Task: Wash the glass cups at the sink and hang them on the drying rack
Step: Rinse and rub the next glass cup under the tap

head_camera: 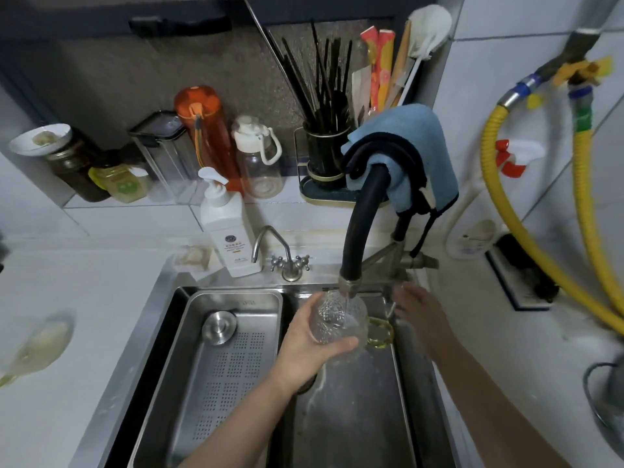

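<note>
My left hand (312,342) grips a clear textured glass cup (339,319) over the steel sink (351,417), holding it under the black faucet spout (358,238). Water runs from the nozzle into the cup. My right hand (417,307) hovers open to the right of the cup, below the faucet's metal handle (410,260), with its fingers spread and blurred. A yellowish glass item (380,334) lies in the sink just behind the cup. A wire rack (604,400) shows at the right edge.
A perforated steel tray (216,366) with a round lid fills the sink's left half. A white soap pump bottle (228,228) and a small chrome tap (287,255) stand behind the sink. Bottles, jars and a chopstick holder (326,153) line the back. Yellow hoses (540,251) hang on the right.
</note>
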